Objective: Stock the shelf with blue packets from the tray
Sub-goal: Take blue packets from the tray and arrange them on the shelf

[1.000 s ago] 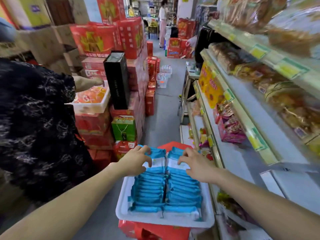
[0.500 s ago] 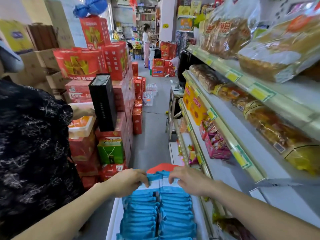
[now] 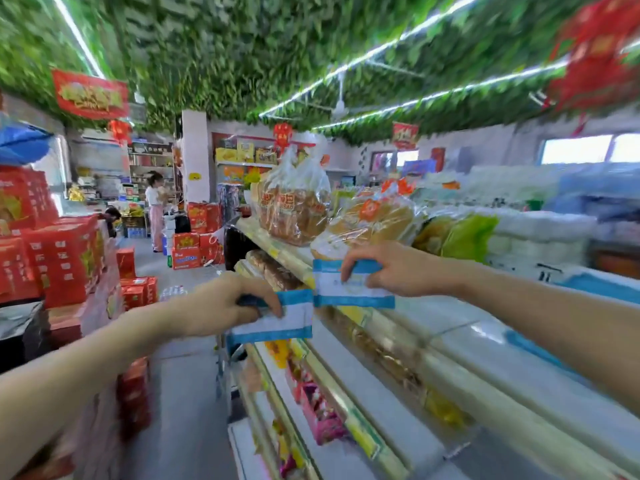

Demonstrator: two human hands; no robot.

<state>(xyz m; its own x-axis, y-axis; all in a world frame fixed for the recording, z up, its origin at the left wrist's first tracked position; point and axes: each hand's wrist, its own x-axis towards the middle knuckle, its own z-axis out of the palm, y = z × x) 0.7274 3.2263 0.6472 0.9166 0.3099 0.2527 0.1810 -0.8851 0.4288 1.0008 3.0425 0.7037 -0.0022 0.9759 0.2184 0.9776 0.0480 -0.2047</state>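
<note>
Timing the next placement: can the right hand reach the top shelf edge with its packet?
Probably yes: the right hand holds its blue packet level with the top shelf edge, nothing between them, though bread bags crowd the space just behind.

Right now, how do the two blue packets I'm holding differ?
The left packet sits lower, nearer the aisle; the right packet is higher, by the shelf. The left grip pinches its packet's left end; the right grip holds its packet's top right. Both are blue-edged with white middles.

Bright, motion-blurred, edges fisheye-warped
</note>
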